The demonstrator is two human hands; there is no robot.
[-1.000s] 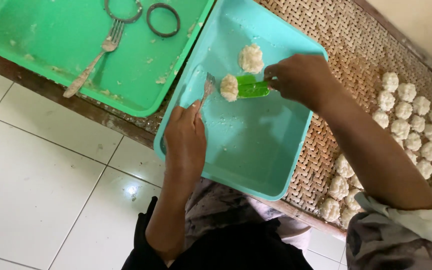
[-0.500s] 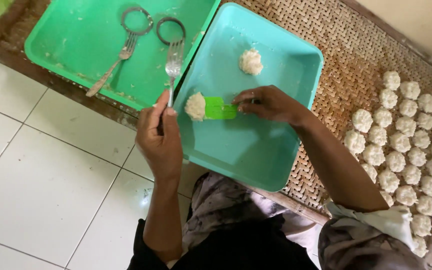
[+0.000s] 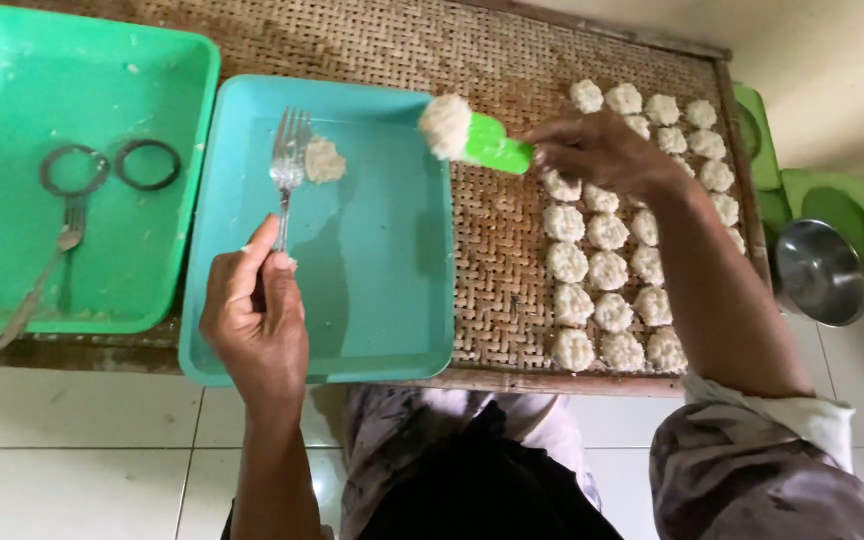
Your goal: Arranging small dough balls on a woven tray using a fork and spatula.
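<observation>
A spare fork (image 3: 47, 275) and two rings (image 3: 112, 167) are lying idle in the green tray (image 3: 12, 300). The left hand (image 3: 255, 318) is gripping a fork (image 3: 287, 170) over the blue tray (image 3: 372, 330), beside leftover dough (image 3: 324, 160). The right hand (image 3: 602, 152) is pinching a green scoop (image 3: 497, 148), carrying a patty (image 3: 446, 125) level over the mat (image 3: 497, 260) near the rows (image 3: 612, 270).

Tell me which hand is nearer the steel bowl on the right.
Right. The right hand holds a green spatula above the woven mat, left of the steel bowl; the left hand is over the blue tray.
</observation>
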